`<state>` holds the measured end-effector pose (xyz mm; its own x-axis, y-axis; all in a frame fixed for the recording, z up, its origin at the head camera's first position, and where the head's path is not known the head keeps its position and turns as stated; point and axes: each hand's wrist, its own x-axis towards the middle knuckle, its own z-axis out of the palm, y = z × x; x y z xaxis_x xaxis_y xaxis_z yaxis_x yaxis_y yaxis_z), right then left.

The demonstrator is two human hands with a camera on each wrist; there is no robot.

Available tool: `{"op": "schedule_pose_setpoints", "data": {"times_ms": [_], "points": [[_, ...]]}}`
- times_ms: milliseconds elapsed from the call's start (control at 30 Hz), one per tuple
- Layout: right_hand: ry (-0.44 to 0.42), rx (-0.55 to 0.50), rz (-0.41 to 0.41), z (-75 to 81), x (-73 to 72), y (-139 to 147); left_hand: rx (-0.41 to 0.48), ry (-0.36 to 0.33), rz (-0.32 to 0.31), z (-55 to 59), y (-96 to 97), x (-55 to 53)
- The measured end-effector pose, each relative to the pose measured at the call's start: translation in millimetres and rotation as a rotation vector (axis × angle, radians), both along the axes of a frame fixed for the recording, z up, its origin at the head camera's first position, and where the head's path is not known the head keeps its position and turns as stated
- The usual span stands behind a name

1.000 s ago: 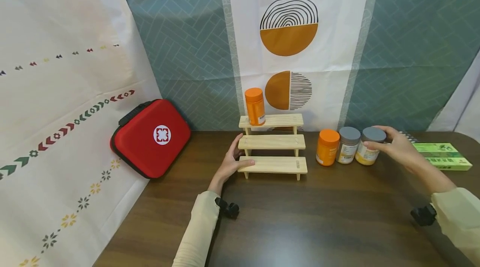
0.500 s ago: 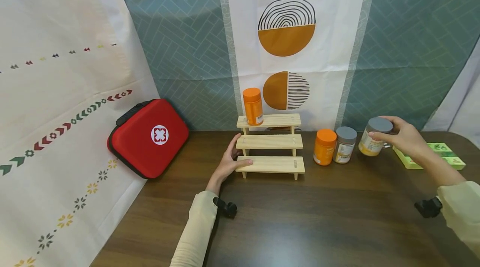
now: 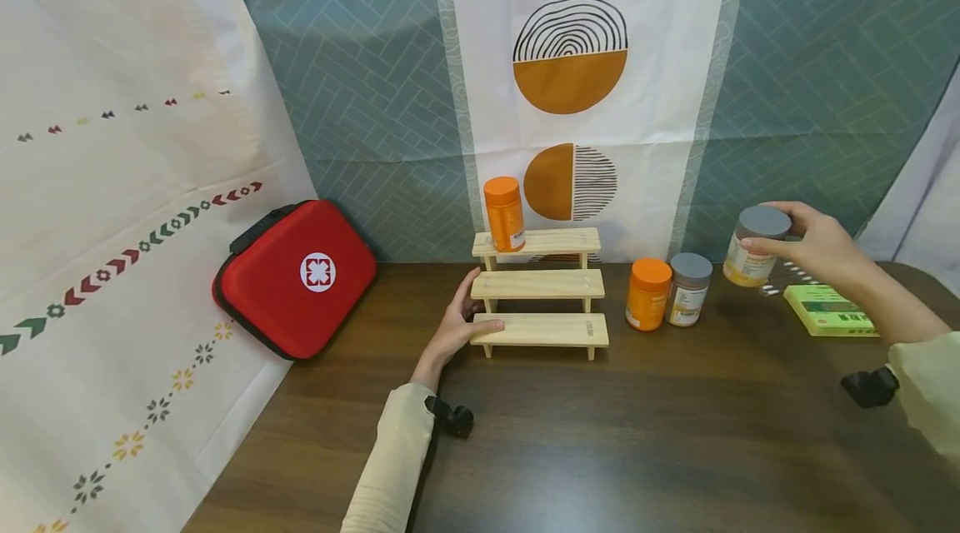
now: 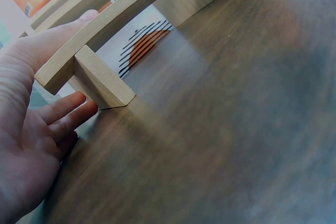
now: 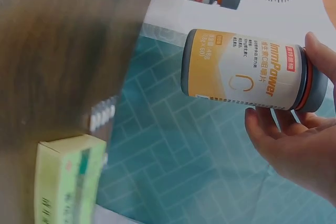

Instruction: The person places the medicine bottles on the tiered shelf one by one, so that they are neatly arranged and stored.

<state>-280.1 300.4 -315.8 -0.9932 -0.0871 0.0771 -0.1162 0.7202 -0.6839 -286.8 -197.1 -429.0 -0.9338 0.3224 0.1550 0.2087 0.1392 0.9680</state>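
Observation:
My right hand (image 3: 821, 246) grips a supplement bottle (image 3: 753, 254) by its grey lid, holding it in the air above the table. In the right wrist view the white and orange label of that bottle (image 5: 244, 69) shows fully. My left hand (image 3: 447, 335) holds the left end of a three-step wooden display stand (image 3: 540, 329). The left wrist view has the thumb over the board and fingers of the hand (image 4: 31, 129) beside a leg of the stand (image 4: 105, 80). On the top step stands an orange bottle (image 3: 505, 216).
Another orange bottle (image 3: 648, 296) and a grey-lidded bottle (image 3: 688, 290) stand side by side right of the stand. A green box (image 3: 828, 312) lies farther right, with white-tipped swabs (image 3: 798, 271) behind it. A red first-aid case (image 3: 300, 279) leans against the cloth at left.
My right hand has lifted the grey-lidded supplement bottle off the table, up and slightly to the right. The left hand stays on the stand.

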Motion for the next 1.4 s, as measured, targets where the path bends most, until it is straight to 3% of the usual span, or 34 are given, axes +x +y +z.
{"op": "schedule_pose_setpoints", "data": {"times_ms": [333,567,667,733,900,1100,1200,1400], "points": [[0.071,-0.017,-0.025,25.9,-11.7,-8.3,0.0,0.005,-0.003,-0.8,1.0,-2.5],[0.095,-0.021,-0.013,42.6,-19.3,-22.2,0.018,0.031,0.021,-22.3,-1.4,-18.8],[0.107,-0.034,0.007,48.2,-21.6,-30.9,0.005,0.038,0.032,-24.6,-1.3,-19.9],[0.112,-0.032,0.016,52.2,-22.5,-37.8,0.007,0.034,0.029,-24.0,-0.8,-18.7],[0.1,-0.045,0.063,61.9,-25.8,-54.0,0.012,-0.004,0.003,-7.9,2.4,-6.6],[0.116,-0.045,0.115,73.5,-33.1,-83.0,0.012,0.003,0.004,-6.9,1.0,-5.3],[0.113,-0.058,0.15,74.6,-37.1,-101.1,0.007,-0.026,0.007,-0.2,-0.2,0.5],[0.096,-0.086,0.213,74.0,-42.4,-137.7,0.004,-0.016,0.003,-1.2,-1.9,3.2]]}}
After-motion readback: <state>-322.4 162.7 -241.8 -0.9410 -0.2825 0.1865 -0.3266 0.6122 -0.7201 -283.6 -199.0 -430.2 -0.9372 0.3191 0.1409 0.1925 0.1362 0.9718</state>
